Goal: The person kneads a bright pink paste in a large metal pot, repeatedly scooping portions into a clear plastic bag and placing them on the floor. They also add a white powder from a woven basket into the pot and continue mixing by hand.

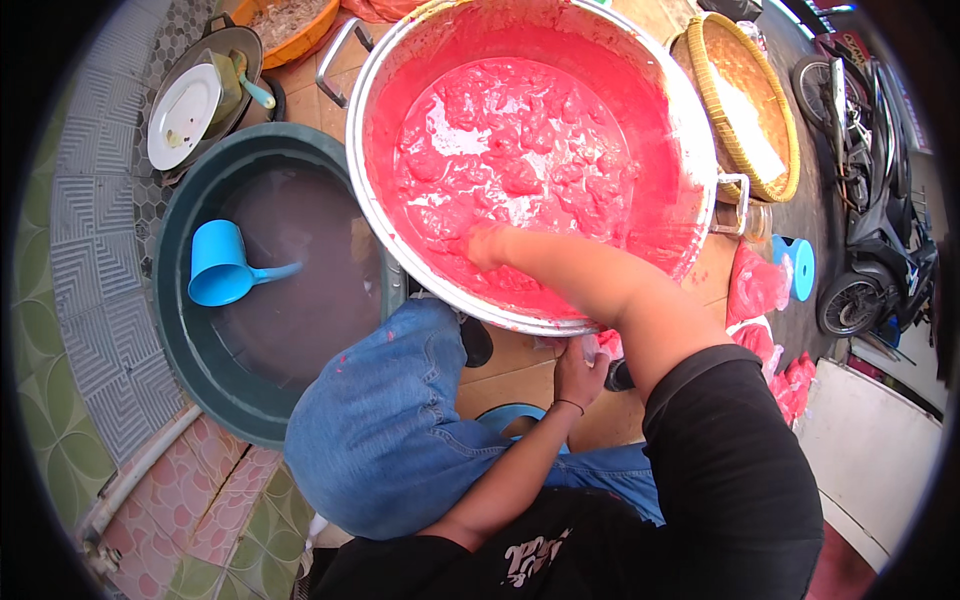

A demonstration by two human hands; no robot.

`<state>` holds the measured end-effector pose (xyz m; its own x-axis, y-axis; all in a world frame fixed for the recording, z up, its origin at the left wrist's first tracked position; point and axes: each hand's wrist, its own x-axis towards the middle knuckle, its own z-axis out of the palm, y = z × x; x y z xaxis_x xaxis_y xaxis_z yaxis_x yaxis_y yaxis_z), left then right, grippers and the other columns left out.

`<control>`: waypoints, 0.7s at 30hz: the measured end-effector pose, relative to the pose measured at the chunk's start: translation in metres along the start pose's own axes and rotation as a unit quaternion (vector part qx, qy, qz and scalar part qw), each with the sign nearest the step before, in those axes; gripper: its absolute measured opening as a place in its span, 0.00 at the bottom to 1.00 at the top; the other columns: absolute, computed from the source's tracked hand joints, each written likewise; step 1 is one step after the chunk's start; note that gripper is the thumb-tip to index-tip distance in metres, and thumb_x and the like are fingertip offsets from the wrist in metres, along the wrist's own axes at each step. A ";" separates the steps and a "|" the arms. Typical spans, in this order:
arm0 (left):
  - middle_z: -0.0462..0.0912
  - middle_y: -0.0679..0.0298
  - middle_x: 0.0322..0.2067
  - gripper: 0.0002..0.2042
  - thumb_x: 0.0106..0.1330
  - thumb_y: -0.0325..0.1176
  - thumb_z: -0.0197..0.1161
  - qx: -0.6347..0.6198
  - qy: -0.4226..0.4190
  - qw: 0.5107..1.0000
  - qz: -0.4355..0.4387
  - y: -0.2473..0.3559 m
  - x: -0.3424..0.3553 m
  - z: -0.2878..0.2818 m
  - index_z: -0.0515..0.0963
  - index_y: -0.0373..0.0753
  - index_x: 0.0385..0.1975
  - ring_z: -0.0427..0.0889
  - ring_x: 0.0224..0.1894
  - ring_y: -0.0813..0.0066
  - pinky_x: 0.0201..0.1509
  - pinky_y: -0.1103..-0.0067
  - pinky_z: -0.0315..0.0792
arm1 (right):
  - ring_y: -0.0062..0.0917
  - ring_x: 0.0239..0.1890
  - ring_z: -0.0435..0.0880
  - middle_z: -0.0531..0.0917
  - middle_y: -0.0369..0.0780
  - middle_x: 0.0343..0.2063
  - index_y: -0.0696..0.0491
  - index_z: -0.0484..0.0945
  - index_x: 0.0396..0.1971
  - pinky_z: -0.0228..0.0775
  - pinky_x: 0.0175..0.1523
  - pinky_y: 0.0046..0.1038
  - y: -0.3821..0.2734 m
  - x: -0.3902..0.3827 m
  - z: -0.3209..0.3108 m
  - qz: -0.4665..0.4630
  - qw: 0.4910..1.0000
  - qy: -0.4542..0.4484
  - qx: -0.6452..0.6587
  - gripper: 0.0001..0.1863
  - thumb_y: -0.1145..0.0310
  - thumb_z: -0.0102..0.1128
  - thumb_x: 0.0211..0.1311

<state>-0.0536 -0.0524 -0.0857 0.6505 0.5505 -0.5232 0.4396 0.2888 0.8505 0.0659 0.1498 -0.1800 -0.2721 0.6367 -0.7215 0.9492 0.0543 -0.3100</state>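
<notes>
A large metal pot (690, 130) holds a lumpy, wet, bright red mixture (520, 150). My right hand (487, 247) reaches over the near rim and is sunk in that mixture; its fingers are hidden. Just below the near rim, my left hand (578, 382) is closed around a crumpled pinkish plastic bag (607, 346), of which only a small part shows. A dark cord circles my left wrist.
Left of the pot stands a green tub (175, 340) of murky water with a blue dipper (218, 262) in it. A white plate (184, 117), woven basket (745, 150), red-pink bags (755, 285), blue container (797, 268) and motorbike (880, 220) surround me.
</notes>
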 end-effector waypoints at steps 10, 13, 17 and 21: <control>0.77 0.45 0.32 0.22 0.51 0.33 0.58 0.021 0.011 1.000 0.009 -0.009 0.000 0.006 0.65 0.31 0.45 0.76 0.35 0.48 0.39 0.65 0.71 | 0.38 0.44 0.77 0.79 0.50 0.39 0.60 0.76 0.40 0.69 0.47 0.31 0.017 -0.033 -0.035 0.011 0.950 0.012 0.313 0.25 0.55 0.57 0.49; 0.76 0.43 0.33 0.23 0.50 0.34 0.58 0.011 0.027 0.999 0.013 -0.004 0.000 0.005 0.65 0.31 0.47 0.76 0.36 0.46 0.40 0.64 0.70 | 0.32 0.47 0.77 0.79 0.47 0.42 0.60 0.73 0.45 0.69 0.50 0.29 0.035 -0.060 -0.058 0.008 0.866 0.036 0.499 0.21 0.64 0.56 0.53; 0.75 0.42 0.40 0.25 0.52 0.37 0.57 0.007 0.002 1.000 -0.021 -0.001 0.000 -0.001 0.64 0.34 0.50 0.74 0.43 0.44 0.47 0.62 0.68 | 0.26 0.45 0.78 0.78 0.42 0.44 0.58 0.73 0.46 0.72 0.47 0.26 0.059 -0.062 -0.074 -0.107 0.638 0.077 0.758 0.16 0.75 0.53 0.56; 0.75 0.42 0.40 0.24 0.52 0.36 0.57 0.012 0.002 1.000 -0.028 -0.007 0.003 -0.005 0.65 0.35 0.50 0.74 0.43 0.44 0.47 0.62 0.68 | 0.25 0.39 0.80 0.79 0.40 0.39 0.60 0.74 0.44 0.74 0.43 0.25 0.067 -0.028 -0.094 -0.055 0.484 0.222 0.845 0.14 0.76 0.54 0.56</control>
<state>-0.0579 -0.0487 -0.0924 0.6228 0.5367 -0.5693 0.4893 0.3006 0.8187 0.1519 0.2077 -0.1219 0.1110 0.8240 -0.5557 -0.6536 -0.3607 -0.6653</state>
